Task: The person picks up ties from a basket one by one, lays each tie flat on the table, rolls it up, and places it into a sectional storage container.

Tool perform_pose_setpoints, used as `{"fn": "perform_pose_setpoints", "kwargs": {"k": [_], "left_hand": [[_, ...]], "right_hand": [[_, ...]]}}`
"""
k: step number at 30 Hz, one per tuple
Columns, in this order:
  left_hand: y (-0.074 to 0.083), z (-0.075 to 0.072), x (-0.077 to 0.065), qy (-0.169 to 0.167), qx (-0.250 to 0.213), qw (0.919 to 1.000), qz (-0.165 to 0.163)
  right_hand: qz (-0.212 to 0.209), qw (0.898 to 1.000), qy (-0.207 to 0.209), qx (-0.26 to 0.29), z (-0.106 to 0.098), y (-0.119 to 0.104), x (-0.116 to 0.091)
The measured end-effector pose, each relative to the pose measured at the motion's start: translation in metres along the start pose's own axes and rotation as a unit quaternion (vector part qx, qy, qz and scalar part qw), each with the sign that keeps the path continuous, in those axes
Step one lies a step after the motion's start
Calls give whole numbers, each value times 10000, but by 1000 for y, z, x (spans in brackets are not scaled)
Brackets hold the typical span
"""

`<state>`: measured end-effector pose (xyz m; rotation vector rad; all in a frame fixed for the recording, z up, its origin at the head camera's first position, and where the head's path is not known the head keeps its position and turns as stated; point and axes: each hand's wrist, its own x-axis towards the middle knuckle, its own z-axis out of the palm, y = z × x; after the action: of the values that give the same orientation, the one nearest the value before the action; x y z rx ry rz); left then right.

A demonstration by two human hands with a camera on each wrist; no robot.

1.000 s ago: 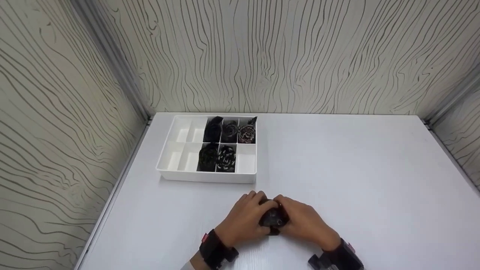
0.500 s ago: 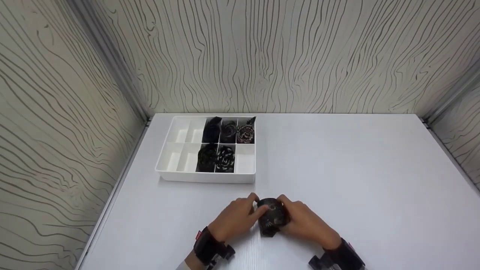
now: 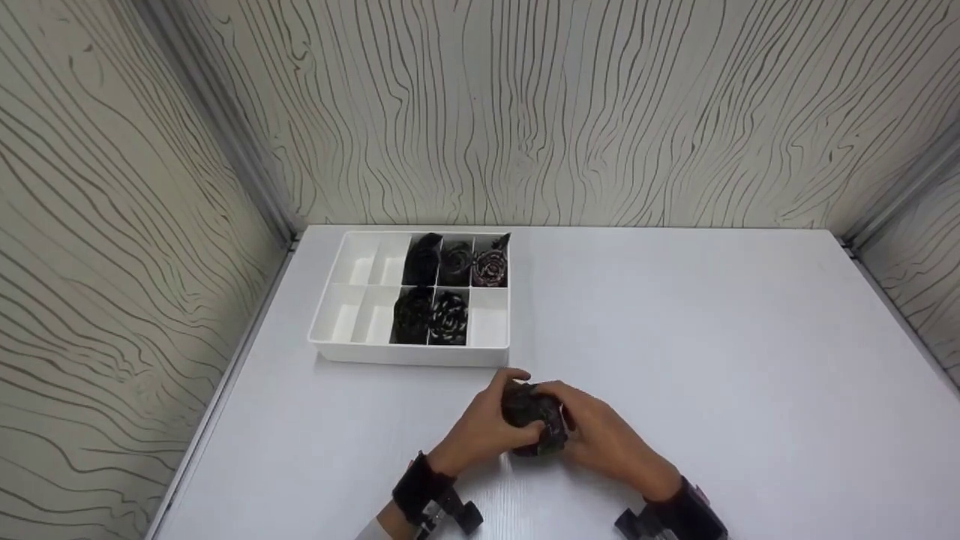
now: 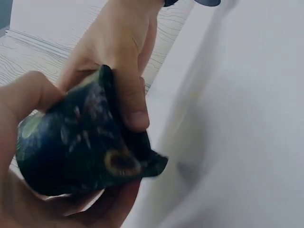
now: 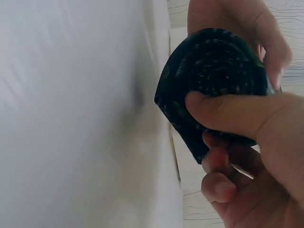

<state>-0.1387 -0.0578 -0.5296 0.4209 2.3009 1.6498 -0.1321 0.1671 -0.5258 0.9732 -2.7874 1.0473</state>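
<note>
A dark rolled necktie [image 3: 531, 409] is held between both hands above the front middle of the table. My left hand [image 3: 480, 431] curves round its left side, thumb on the near face. From the other side my right hand [image 3: 604, 435] grips the roll. In the left wrist view the rolled necktie [image 4: 80, 137] shows a dark green patterned cloth, with a loose corner sticking out. The right wrist view shows the spiral end of the necktie [image 5: 221, 71], the right thumb lying across it and the pointed tip hanging free.
A white divided tray [image 3: 412, 354] stands behind the hands, left of centre. Several dark rolled neckties [image 3: 450, 319] sit in its compartments; the front right compartment [image 3: 489, 319] and the left ones are bare. Wood-patterned panels [image 3: 480, 112] enclose the white table [image 3: 712, 337].
The rolled necktie has been turned and tilted between the hands and moved slightly up and left. The left fingers opened off it, then closed round it again. The tray stays put.
</note>
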Motion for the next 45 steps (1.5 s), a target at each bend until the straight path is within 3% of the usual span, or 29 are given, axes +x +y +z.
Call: {"fn": "perform_pose_setpoints", "kwargs": {"k": [5, 9, 13, 16, 22, 27, 32, 38, 45], "left_hand": [[-1, -5, 3, 331, 29, 9990, 284], [-2, -6, 3, 329, 62, 9983, 471], [-2, -6, 2, 301, 247, 9970, 669], [-1, -7, 1, 411, 550, 9944, 809], [8, -12, -1, 837, 879, 9887, 881], [21, -22, 6, 1433, 790, 9831, 826], [36, -42, 23, 2218, 444, 9712, 746], [42, -59, 48, 3041, 340, 9504, 555], [28, -58, 70, 3383, 857, 9365, 354]], "right_hand": [[163, 9995, 187, 183, -3, 4, 0], [434, 9974, 182, 547, -2, 7, 2], [357, 9944, 7, 997, 0, 9, 3], [171, 9946, 158, 1013, 2, 8, 4], [-110, 9943, 443, 960, 1, 7, 14], [162, 9904, 414, 1309, -5, 7, 32], [730, 9840, 726, 1451, -6, 5, 61], [1637, 9645, 853, 1890, 2, 3, 93], [1958, 9557, 720, 2075, 14, 4, 108]]}}
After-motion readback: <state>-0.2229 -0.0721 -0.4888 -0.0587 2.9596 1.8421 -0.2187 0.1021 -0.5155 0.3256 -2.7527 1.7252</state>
